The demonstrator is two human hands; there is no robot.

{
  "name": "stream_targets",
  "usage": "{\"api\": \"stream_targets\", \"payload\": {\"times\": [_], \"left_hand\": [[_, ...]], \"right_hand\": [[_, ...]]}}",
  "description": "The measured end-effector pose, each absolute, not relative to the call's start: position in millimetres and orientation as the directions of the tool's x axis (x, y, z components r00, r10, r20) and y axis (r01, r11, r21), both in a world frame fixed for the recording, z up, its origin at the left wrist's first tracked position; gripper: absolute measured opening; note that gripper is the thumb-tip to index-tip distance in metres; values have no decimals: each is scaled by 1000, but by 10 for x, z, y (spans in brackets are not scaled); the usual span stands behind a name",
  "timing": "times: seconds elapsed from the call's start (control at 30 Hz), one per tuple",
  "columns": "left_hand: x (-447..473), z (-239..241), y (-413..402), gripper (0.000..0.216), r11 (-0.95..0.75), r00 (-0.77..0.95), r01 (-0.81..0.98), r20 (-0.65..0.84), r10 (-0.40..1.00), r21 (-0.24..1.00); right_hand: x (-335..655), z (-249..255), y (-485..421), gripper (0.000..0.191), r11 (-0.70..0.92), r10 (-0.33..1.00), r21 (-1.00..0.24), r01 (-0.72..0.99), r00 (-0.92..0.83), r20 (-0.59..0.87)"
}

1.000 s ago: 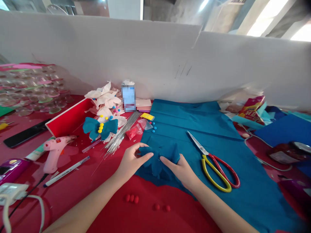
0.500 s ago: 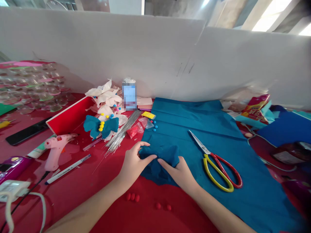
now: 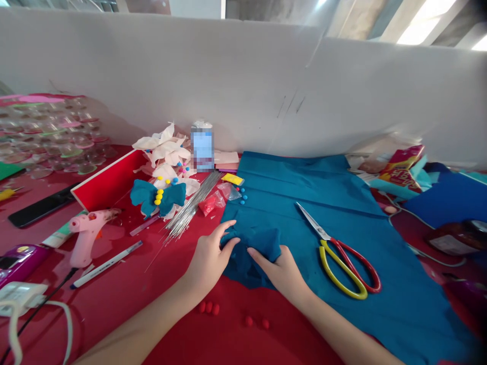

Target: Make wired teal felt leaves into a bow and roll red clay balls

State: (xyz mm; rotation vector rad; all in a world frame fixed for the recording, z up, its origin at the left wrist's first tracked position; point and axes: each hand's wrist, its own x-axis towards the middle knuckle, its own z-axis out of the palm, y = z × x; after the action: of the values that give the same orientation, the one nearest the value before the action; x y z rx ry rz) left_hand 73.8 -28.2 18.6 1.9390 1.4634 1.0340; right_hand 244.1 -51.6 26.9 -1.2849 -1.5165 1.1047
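Thumb on top, my right hand (image 3: 283,268) pinches a small teal fabric piece (image 3: 267,243) above a larger teal cloth (image 3: 292,177). My left hand (image 3: 209,258) is at the piece's left side, thumb and index finger apart; its other fingers are hidden. Large scissors (image 3: 338,258) with one yellow and one red handle lie to the right on the cloth. Several small red pompoms (image 3: 209,307) sit on the red table (image 3: 182,339) in front of me. A teal fabric butterfly (image 3: 171,198) with yellow pompoms down its middle rests at the left.
Thin metal wires (image 3: 194,208) lie left of the cloth, near a bag of red bits (image 3: 208,205). A pink glue gun (image 3: 85,238) and a pen (image 3: 106,264) are farther left. White fabric petals (image 3: 163,147) and a lit phone (image 3: 203,149) stand at the back, before a pale partition (image 3: 258,86).
My left thumb has lifted and drawn back to the left, widening its gap from my right thumb. My right hand stays on the fabric piece.
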Motion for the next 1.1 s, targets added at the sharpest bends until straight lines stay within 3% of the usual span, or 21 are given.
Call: {"api": "stream_targets", "payload": {"times": [0.3, 0.43, 0.53, 0.6, 0.7, 0.8, 0.93, 1.1], "left_hand": [[733, 145, -299, 40, -418, 198, 601, 379, 904, 681], [724, 213, -298, 47, -340, 188, 496, 283, 940, 799], [737, 273, -298, 54, -175, 144, 267, 140, 980, 948], [759, 285, -301, 51, -57, 217, 132, 27, 976, 990], [793, 266, -308, 33, 39, 354, 100, -73, 932, 994], [809, 255, -314, 29, 52, 333, 149, -100, 938, 987], [813, 278, -319, 30, 118, 358, 86, -142, 923, 989], [827, 291, -312, 32, 189, 339, 60, -198, 920, 980]], "right_hand": [[2434, 245, -513, 33, 87, 994, -948, 305, -92, 62], [2438, 264, -515, 29, 64, 996, -975, 214, -80, 47], [2440, 238, -508, 23, -9, 999, -1000, -4, -44, -9], [2437, 221, -503, 21, -73, 997, -982, -172, -14, -72], [2431, 230, -505, 25, -154, 988, -938, -312, -43, -148], [2433, 261, -512, 25, -182, 983, -926, -331, -77, -166], [2428, 261, -513, 20, -173, 984, -933, -316, -107, -146], [2408, 230, -520, 21, -91, 996, -972, -216, -31, -86]]}}
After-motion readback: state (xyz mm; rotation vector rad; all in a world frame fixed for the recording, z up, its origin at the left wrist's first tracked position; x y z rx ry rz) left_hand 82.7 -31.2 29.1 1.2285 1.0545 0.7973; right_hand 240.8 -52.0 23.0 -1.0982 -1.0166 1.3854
